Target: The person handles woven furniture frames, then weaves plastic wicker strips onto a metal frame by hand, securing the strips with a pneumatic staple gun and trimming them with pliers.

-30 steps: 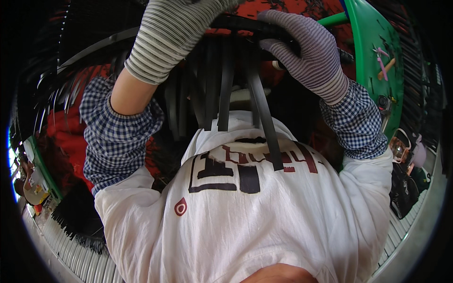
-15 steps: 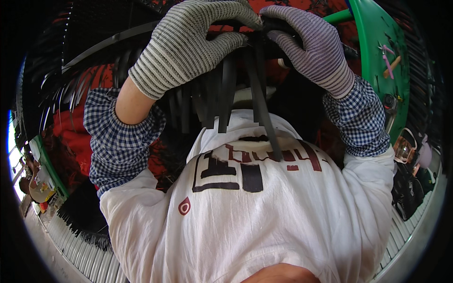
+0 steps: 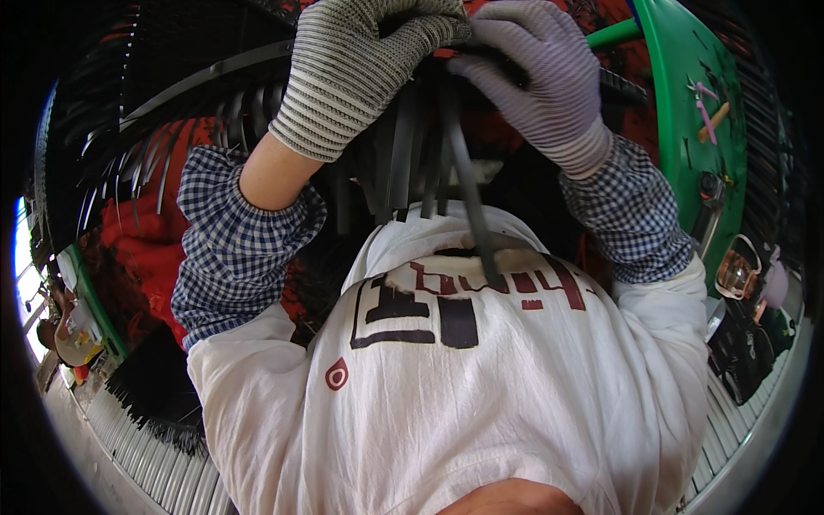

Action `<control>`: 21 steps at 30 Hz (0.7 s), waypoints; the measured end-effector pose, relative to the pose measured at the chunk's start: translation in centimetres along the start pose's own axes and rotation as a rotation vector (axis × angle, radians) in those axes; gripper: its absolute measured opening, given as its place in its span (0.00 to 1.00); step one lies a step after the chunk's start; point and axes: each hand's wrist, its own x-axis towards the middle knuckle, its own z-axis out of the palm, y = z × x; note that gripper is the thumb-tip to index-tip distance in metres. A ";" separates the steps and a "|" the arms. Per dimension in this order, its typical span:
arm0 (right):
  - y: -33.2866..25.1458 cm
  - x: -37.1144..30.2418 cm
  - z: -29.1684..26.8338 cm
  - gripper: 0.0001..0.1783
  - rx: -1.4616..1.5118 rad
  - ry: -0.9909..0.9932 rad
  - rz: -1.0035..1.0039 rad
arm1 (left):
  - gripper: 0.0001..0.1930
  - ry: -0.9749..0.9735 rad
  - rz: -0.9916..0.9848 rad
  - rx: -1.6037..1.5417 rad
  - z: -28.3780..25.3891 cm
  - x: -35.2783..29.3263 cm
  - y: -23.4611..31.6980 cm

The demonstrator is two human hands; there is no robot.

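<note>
Fingers of left hand (image 3: 360, 73), in grey striped knit glove, curled over top of bundle of black strips (image 3: 421, 163); grip closed on upper ends of strips. Fingers of right hand (image 3: 541, 81), in pale knit glove, bent and pressing on same bundle from the right; thumb side meeting left glove at top centre of view. Whether right fingers fully close around a strip: cannot tell, undersides hidden.

Black strips: flat, narrow, dark, hanging down in a fan from between both hands, directly in front of chest. One longer strip (image 3: 472, 223) running diagonally down and ending over printed white shirt (image 3: 481, 386). Others shorter, ending just above shirt collar line.

Blue-and-white checked sleeves (image 3: 236, 249) on both forearms, left sleeve pushed back, bare wrist showing between cuff and glove.

Surroundings: red cloth (image 3: 142, 249) at left behind left arm, with more black strips spread across it in a curved row. Green board (image 3: 687, 112) at upper right, holding small tools, among them a pink-handled one (image 3: 705, 101). Green rod (image 3: 614, 34) just beside right glove, reaching toward board. Clear plastic piece (image 3: 740, 270) at right edge, below board. Black brush-like fringe (image 3: 154, 399) at lower left, resting on pale ribbed surface (image 3: 146, 446) that curves along bottom rim.
</note>
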 end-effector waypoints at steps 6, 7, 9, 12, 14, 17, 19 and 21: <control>0.2 -0.8 0.9 0.12 -0.063 0.065 -0.049 | 0.12 -0.090 0.064 0.144 -1.6 0.5 1.0; 1.0 -1.1 0.7 0.10 -0.066 0.039 -0.030 | 0.12 -0.099 0.069 0.141 -1.3 1.2 0.5; 2.0 -1.0 0.4 0.10 -0.013 0.065 -0.030 | 0.13 -0.197 0.042 0.355 -1.0 2.3 -0.2; 3.0 -0.9 -0.1 0.09 0.046 0.114 -0.010 | 0.13 -0.246 -0.105 0.454 0.3 3.7 -0.4; 2.9 -1.4 -1.4 0.08 0.114 0.082 0.039 | 0.13 -0.236 -0.023 0.524 1.1 3.2 -0.3; 4.8 -3.1 -1.2 0.10 -0.031 0.062 -0.186 | 0.14 -0.237 0.000 0.604 2.0 2.2 1.4; 4.7 -4.6 -0.8 0.11 -0.137 0.092 -0.182 | 0.14 -0.272 -0.008 0.595 2.7 2.7 2.8; 3.9 -5.6 -0.6 0.12 -0.205 0.116 -0.158 | 0.13 -0.297 0.018 0.546 2.8 3.7 1.3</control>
